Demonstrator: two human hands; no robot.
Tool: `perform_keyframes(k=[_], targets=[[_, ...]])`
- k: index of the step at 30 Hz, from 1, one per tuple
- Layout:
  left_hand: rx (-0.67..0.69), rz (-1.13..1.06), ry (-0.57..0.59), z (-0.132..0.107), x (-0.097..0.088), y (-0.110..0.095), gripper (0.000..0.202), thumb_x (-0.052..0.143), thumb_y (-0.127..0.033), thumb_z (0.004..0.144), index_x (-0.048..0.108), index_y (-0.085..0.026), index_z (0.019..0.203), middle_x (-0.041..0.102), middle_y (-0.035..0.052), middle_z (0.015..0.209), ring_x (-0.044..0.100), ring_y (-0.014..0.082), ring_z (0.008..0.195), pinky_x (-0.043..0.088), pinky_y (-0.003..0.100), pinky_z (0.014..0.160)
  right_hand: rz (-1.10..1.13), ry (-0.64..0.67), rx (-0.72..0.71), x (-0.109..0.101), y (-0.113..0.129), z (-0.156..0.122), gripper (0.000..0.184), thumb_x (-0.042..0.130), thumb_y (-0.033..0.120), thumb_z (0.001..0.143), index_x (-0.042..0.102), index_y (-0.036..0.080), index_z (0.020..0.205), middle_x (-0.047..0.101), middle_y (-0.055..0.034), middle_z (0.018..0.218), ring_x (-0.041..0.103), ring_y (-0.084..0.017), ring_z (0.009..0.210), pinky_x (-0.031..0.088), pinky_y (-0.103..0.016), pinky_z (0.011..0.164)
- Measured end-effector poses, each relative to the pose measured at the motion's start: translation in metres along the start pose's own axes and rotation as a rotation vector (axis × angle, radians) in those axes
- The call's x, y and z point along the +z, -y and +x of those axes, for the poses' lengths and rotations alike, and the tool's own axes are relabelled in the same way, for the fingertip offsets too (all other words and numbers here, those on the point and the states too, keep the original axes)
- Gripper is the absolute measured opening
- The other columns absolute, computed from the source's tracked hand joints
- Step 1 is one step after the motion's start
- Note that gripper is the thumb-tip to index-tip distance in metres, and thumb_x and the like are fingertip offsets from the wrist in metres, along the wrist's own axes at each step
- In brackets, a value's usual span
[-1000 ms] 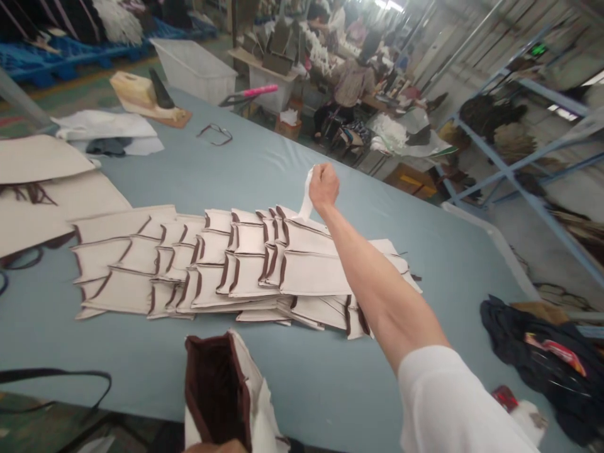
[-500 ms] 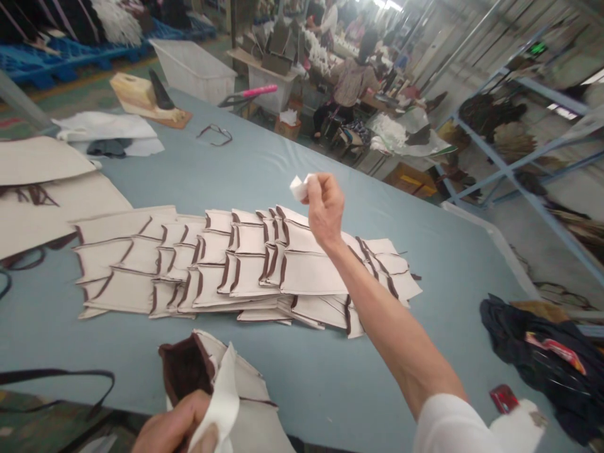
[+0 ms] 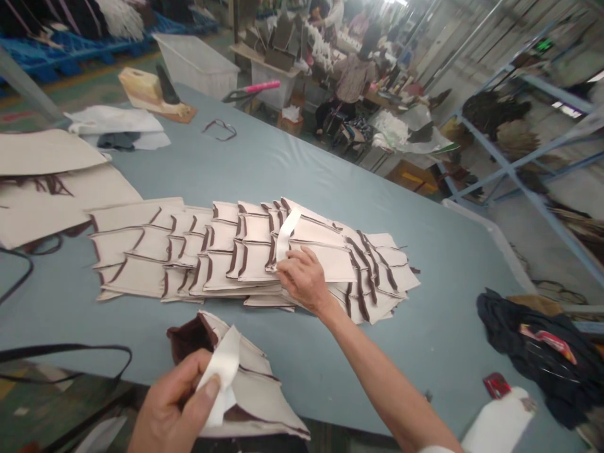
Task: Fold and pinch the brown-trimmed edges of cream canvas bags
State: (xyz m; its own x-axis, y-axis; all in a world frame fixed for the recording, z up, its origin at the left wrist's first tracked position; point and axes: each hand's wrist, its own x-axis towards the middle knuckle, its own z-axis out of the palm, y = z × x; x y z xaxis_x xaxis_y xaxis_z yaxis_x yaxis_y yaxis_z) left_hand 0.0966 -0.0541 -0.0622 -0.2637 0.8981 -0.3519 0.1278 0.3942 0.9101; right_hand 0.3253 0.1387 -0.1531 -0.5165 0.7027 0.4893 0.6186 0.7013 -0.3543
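The left hand (image 3: 172,402) is at 6 o'clock with its grip closed, thumb and fingers pinching a white fabric strap (image 3: 224,368) against a folded canvas bag (image 3: 257,396). The bag's dark brown lining (image 3: 189,336) shows at its mouth. The right hand (image 3: 304,280) lies open, fingers spread flat on a fanned stack of canvas panels (image 3: 245,264) at the centre of the view. A second white strap (image 3: 287,236) runs up across the panels from just beside those fingers.

The panels overlap like shingles on the blue-grey counter (image 3: 302,170), their edges bound in dark brown tape. The canvas looks light and soft, so it will likely sag if lifted by a corner. The bound edges seem the firmer place to take hold, and the loose layers could slide unless pressed down.

Large beige panels (image 3: 47,182) lie at 9 o'clock, a heap of dark clothing (image 3: 528,352) at 4 o'clock, and a white plastic tub (image 3: 195,72) beyond the counter at 11 o'clock. A seated person (image 3: 352,78) works at 1 o'clock.
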Motion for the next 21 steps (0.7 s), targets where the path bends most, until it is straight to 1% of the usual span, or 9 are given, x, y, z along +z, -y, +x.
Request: perform_keyframes(k=[1,4,7,9,11,13,15,18,21], targets=[[-0.045,-0.041,0.009,0.003,-0.002,0.000,0.034,0.066,-0.048,0.088,0.064,-0.020,0.068,0.055,-0.0044,0.056,0.045,0.0126,0.051,0.035,0.021,0.049,-0.012,0.010,-0.004,-0.001,0.002,-0.004,0.011,0.067,0.030,0.100,0.074,0.025,0.107,0.083,-0.0060,0.101,0.071,-0.026,0.119,0.044,-0.051,0.121],[-0.148,-0.170,0.085,0.013,-0.007,0.005,0.038,0.070,-0.055,0.086,0.068,-0.018,0.081,0.059,-0.0027,0.060,0.047,0.0126,0.053,0.036,0.020,0.049,-0.025,0.007,0.012,-0.008,0.011,-0.018,0.032,0.069,0.035,0.097,0.070,0.022,0.126,0.082,-0.0102,0.112,0.070,-0.032,0.122,0.042,-0.057,0.121],[-0.171,-0.247,0.164,0.020,-0.010,0.008,0.039,0.072,-0.055,0.086,0.067,-0.017,0.087,0.062,-0.0014,0.063,0.049,0.0123,0.053,0.037,0.020,0.049,-0.025,-0.051,0.075,-0.024,0.034,-0.028,0.037,0.065,0.029,0.099,0.065,0.022,0.135,0.080,-0.0126,0.119,0.070,-0.033,0.122,0.043,-0.061,0.118],[-0.154,-0.278,0.206,0.022,-0.012,0.006,0.040,0.073,-0.056,0.088,0.067,-0.016,0.087,0.062,-0.0008,0.064,0.049,0.0116,0.054,0.037,0.020,0.050,-0.008,-0.114,0.120,-0.040,0.060,-0.028,0.037,0.066,0.025,0.098,0.065,0.026,0.135,0.078,-0.0138,0.125,0.069,-0.034,0.122,0.047,-0.061,0.113],[-0.139,-0.303,0.253,0.022,-0.013,0.002,0.042,0.074,-0.057,0.089,0.068,-0.015,0.089,0.064,-0.0001,0.066,0.050,0.0114,0.055,0.038,0.020,0.051,0.093,-0.158,0.142,-0.058,0.091,-0.022,0.034,0.068,0.021,0.096,0.067,0.030,0.129,0.078,-0.0124,0.121,0.073,-0.032,0.115,0.057,-0.054,0.101],[-0.121,-0.309,0.299,0.022,-0.013,-0.003,0.042,0.074,-0.057,0.090,0.069,-0.015,0.091,0.065,0.0001,0.068,0.051,0.0112,0.057,0.039,0.019,0.052,0.262,-0.126,0.142,-0.074,0.123,-0.013,0.035,0.068,0.019,0.097,0.065,0.032,0.129,0.080,-0.0102,0.118,0.076,-0.029,0.109,0.061,-0.049,0.093],[-0.097,-0.289,0.334,0.022,-0.014,-0.008,0.041,0.074,-0.055,0.091,0.070,-0.015,0.092,0.063,-0.0008,0.070,0.051,0.0107,0.058,0.041,0.019,0.053,0.342,-0.098,0.092,-0.082,0.148,-0.003,0.033,0.069,0.019,0.096,0.065,0.032,0.127,0.080,-0.0098,0.118,0.077,-0.027,0.108,0.062,-0.046,0.092],[-0.043,-0.232,0.346,0.021,-0.016,-0.013,0.038,0.073,-0.052,0.092,0.071,-0.014,0.089,0.059,-0.0020,0.069,0.048,0.0098,0.059,0.039,0.019,0.053,0.357,-0.060,0.028,-0.080,0.167,0.004,0.026,0.067,0.020,0.098,0.066,0.030,0.123,0.082,-0.0087,0.109,0.078,-0.026,0.098,0.063,-0.046,0.085],[-0.013,-0.203,0.356,0.020,-0.019,-0.016,0.034,0.072,-0.048,0.092,0.070,-0.014,0.088,0.060,-0.0012,0.070,0.049,0.0104,0.060,0.040,0.019,0.053,0.370,-0.035,0.037,-0.073,0.171,0.001,0.024,0.065,0.018,0.100,0.068,0.028,0.121,0.083,-0.0076,0.102,0.077,-0.026,0.088,0.062,-0.044,0.078]])
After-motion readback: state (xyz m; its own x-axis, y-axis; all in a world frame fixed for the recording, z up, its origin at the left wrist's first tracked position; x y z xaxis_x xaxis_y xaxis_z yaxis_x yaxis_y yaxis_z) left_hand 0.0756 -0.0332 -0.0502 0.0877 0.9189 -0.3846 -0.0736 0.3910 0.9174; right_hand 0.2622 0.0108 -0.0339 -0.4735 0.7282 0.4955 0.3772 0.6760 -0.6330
